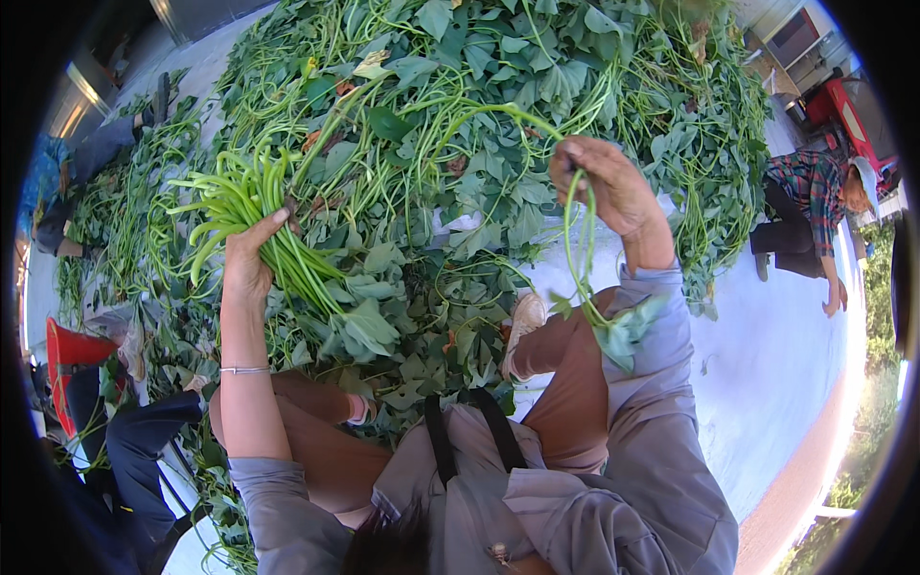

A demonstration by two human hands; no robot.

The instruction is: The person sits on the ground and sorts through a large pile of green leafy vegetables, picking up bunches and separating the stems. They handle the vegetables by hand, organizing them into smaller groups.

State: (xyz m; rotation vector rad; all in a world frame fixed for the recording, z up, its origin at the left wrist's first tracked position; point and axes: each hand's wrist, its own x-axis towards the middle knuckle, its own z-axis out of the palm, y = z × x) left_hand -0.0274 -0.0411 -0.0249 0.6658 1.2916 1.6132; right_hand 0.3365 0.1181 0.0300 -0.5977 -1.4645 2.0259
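My left hand is closed around a thick bunch of green leaf stalks. Their pale ends fan out to the upper left, and a few leaves hang at the lower right end. Raised at the right, my right hand pinches a few thin green stems between thumb and fingers. Leaves dangle from their lower end, near my sleeve. One stem runs from that hand leftward over a big heap of leafy vines, which look like sweet potato vines; whether it is still joined to the heap I cannot tell.
Vines also lie between my feet and spread left. A person in a plaid shirt crouches at the right, near a red machine. Another person's dark-trousered legs are at the lower left beside a red plastic object. Someone in blue sits at upper left.
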